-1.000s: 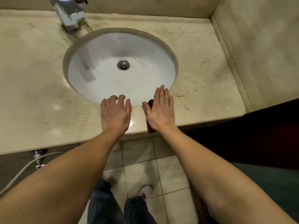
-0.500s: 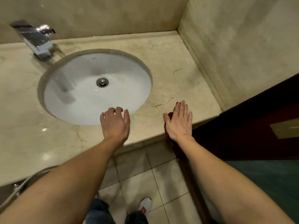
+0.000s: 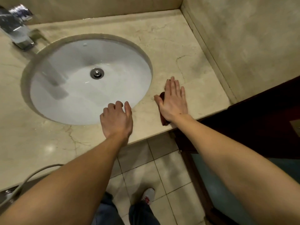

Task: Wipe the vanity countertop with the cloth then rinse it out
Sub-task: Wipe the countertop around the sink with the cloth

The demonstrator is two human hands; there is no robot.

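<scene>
Sink: the round white bowl (image 3: 81,95) sits in the tabletop (image 3: 178,38). Every place below is told from it.
Your right hand: it (image 3: 174,101) is just to the right of the sink and lies flat on the cloth.
Right fingers: they (image 3: 172,83) are straight and close together. They press down and are not curled round anything.
Cloth: it (image 3: 162,96) is dark red and lies on the tabletop to the right of the sink, near the front edge. Your hand hides most of it. One bit peeks out by your thumb and one by your wrist.
Your left hand: it (image 3: 116,120) rests palm down on the tabletop at the front rim of the sink.
Left fingers: they (image 3: 128,108) are bent a little, with the tips at the sink's rim. They hold nothing.
Drain: the shiny metal ring (image 3: 96,73) is in the middle of the sink.
Tap: it (image 3: 16,33) is shiny and blurry, behind the sink on the left.
Crack: a thin line (image 3: 178,65) runs in the tabletop to the right of the sink, past your right fingertips.
Floor: pale tiles (image 3: 162,176) lie below the front of the sink, and your white shoe (image 3: 148,196) stands there.
</scene>
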